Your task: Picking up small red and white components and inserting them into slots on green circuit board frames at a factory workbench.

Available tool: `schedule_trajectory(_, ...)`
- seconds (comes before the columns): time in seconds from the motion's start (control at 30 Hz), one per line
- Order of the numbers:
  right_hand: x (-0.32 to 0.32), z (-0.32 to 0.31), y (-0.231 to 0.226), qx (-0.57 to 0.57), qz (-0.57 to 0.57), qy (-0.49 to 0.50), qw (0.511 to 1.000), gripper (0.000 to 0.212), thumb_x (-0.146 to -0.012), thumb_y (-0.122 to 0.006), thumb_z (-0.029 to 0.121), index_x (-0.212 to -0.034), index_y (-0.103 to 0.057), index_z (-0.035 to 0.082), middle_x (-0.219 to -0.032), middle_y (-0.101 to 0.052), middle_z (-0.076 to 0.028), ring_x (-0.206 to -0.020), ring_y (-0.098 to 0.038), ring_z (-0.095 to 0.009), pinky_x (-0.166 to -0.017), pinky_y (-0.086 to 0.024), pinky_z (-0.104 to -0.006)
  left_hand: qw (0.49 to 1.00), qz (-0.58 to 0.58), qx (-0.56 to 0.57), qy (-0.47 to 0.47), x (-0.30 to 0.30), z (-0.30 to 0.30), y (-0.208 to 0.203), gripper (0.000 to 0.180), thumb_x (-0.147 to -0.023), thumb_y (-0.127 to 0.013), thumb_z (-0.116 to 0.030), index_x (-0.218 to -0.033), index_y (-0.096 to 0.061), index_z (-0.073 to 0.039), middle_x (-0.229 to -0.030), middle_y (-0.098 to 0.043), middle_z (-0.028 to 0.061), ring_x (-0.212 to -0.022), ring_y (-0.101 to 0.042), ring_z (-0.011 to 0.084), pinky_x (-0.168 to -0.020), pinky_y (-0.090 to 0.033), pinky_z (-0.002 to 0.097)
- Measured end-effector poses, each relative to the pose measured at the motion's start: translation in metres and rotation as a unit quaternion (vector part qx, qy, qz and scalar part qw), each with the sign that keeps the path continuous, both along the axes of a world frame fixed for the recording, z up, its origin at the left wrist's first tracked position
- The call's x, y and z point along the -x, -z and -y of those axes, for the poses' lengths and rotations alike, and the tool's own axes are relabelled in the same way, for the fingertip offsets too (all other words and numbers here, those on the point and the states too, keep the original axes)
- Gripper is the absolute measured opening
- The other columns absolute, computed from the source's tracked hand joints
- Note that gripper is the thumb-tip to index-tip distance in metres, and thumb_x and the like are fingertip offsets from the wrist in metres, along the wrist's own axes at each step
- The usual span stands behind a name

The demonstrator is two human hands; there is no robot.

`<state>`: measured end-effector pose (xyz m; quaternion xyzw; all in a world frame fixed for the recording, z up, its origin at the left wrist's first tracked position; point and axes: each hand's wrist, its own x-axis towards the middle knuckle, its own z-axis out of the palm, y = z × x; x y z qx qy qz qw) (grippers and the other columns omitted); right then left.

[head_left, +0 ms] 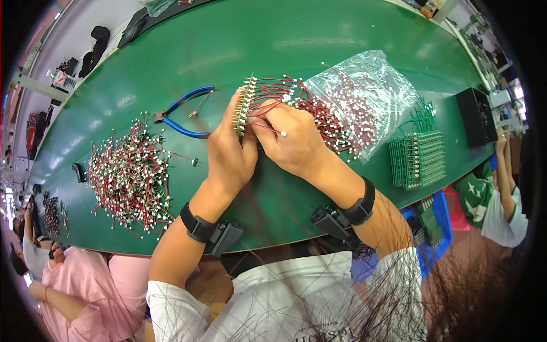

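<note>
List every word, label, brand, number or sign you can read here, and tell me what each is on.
The wearer's white shirt: dark lettering at the bottom edge, partly cut off; I won't copy out printed words.
Pinned board strip in the left hand: no readable text.
Stacked green boards: any markings too small.
White box, upper left: too small and blurred.
Clear bag: no readable text.

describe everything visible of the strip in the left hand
The strip is narrow and long: a close row of small yellowish-green pieces, apparently circuit board, with thin gold-coloured pins jutting from its left side. Red wires run from its right side, many ending in white connectors. It is held in the left hand over the green table, its top end leaning right. The right hand is close by its right side; contact is unclear.
</note>
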<state>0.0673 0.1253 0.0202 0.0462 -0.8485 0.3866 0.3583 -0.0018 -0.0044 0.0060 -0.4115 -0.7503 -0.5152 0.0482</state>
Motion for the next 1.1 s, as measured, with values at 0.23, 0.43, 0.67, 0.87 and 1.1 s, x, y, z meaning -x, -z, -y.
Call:
schedule_trajectory(0.23, 0.003, -0.001, 0.004, -0.001, 0.004, 0.008, 1.0, 0.007, -0.085, -0.067, 0.002, -0.089, -0.065, -0.004, -0.088, -0.069, -0.018, -0.078, -0.069, -0.035, -0.066, -0.056, -0.0392, 1.0, 0.012, 0.011, -0.002, -0.001, -0.002, -0.006, 0.055, -0.086, -0.052, 0.008, -0.14, -0.045, 0.006, -0.105, -0.067, 0.0267, -0.089, -0.071, 0.0341, -0.077, -0.055, 0.0364)
schedule_trajectory(0.43, -0.001, -0.003, -0.012, 0.033, 0.086, 0.02, 0.996, 0.014, -0.088, -0.059, 0.002, -0.101, -0.06, -0.004, -0.076, -0.062, -0.015, -0.065, -0.063, -0.029, -0.06, -0.05, -0.036, 0.989, 0.109, -0.085, -0.062, 0.017, 0.005, 0.013, 0.029, -0.093, -0.055, -0.002, -0.12, -0.059, 0.006, -0.101, -0.07, 0.0187, -0.088, -0.069, 0.0222, -0.077, -0.052, 0.0319)
schedule_trajectory(0.67, 0.001, -0.024, 0.0, 0.108, 0.101, -0.061, 0.987, 0.031, -0.091, -0.042, -0.005, -0.114, -0.062, -0.001, -0.086, -0.063, -0.01, -0.075, -0.061, -0.018, -0.071, -0.051, -0.0319, 0.972, 0.175, -0.124, -0.097, 0.021, 0.003, 0.01, 0.018, -0.097, -0.058, -0.01, -0.108, -0.061, 0.003, -0.095, -0.068, 0.0073, -0.086, -0.06, 0.0129, -0.078, -0.048, 0.0315)
schedule_trajectory(0.87, 0.0, -0.029, -0.001, 0.15, 0.183, -0.133, 0.963, 0.03, -0.089, -0.051, -0.001, -0.116, -0.063, 0.001, -0.094, -0.064, -0.012, -0.084, -0.062, -0.021, -0.078, -0.052, -0.0342, 0.965, 0.2, -0.142, -0.092, 0.02, 0.003, 0.01, 0.019, -0.097, -0.058, -0.008, -0.113, -0.061, 0.002, -0.1, -0.068, 0.006, -0.091, -0.061, 0.0118, -0.082, -0.049, 0.0283)
schedule_trajectory(1.1, -0.016, -0.04, -0.023, -0.189, 0.162, -0.086, 0.965, 0.056, -0.064, -0.084, 0.019, -0.116, -0.068, 0.005, -0.12, -0.058, -0.015, -0.114, -0.051, -0.034, -0.098, -0.045, -0.0434, 0.971, 0.183, -0.12, -0.101, 0.021, 0.005, 0.006, 0.033, -0.096, -0.057, -0.008, -0.127, -0.054, 0.004, -0.105, -0.069, 0.0099, -0.094, -0.064, 0.0159, -0.086, -0.049, 0.0305)
